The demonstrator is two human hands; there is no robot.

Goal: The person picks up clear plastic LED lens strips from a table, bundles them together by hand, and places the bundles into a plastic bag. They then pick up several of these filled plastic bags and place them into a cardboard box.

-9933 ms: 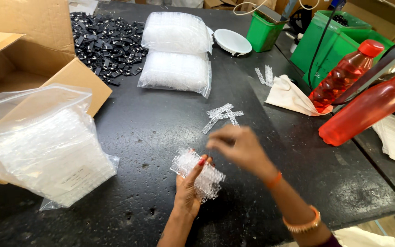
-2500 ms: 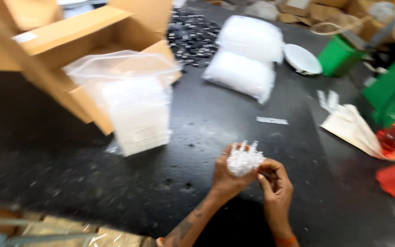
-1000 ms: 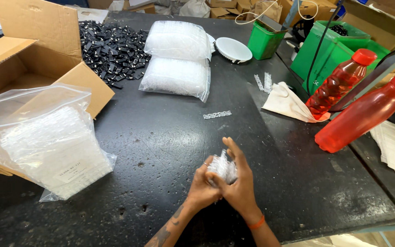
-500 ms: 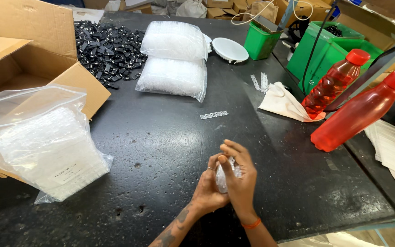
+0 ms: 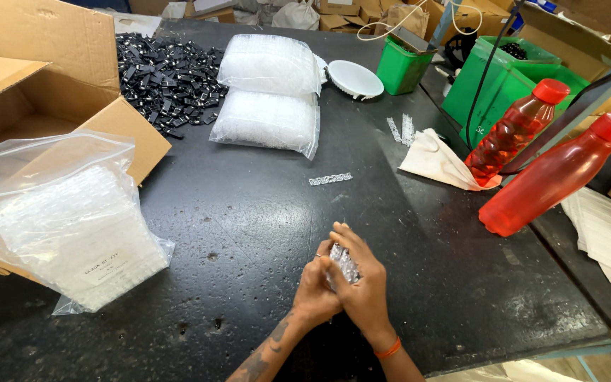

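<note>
My left hand [image 5: 314, 288] and my right hand [image 5: 362, 283] are pressed together near the table's front edge, both closed around a small stack of clear plastic strips [image 5: 341, 259]. Only the top of the stack shows between my fingers. One loose clear strip [image 5: 330, 179] lies on the black table [image 5: 249, 219] further back. A large clear bag of the same strips [image 5: 65, 219] lies at the left.
Two sealed bags of clear parts [image 5: 269, 99] sit at the back beside a pile of small black parts [image 5: 164, 74]. An open cardboard box [image 5: 30, 106] is at the left. Two red bottles [image 5: 553, 177], green bins [image 5: 503, 78], a white cloth [image 5: 440, 163] and a white lid [image 5: 353, 78] stand right.
The loose strips once scattered on the table are gathered into the stack, except one. Over the last second my hands have closed tighter around it and shifted slightly toward me.
</note>
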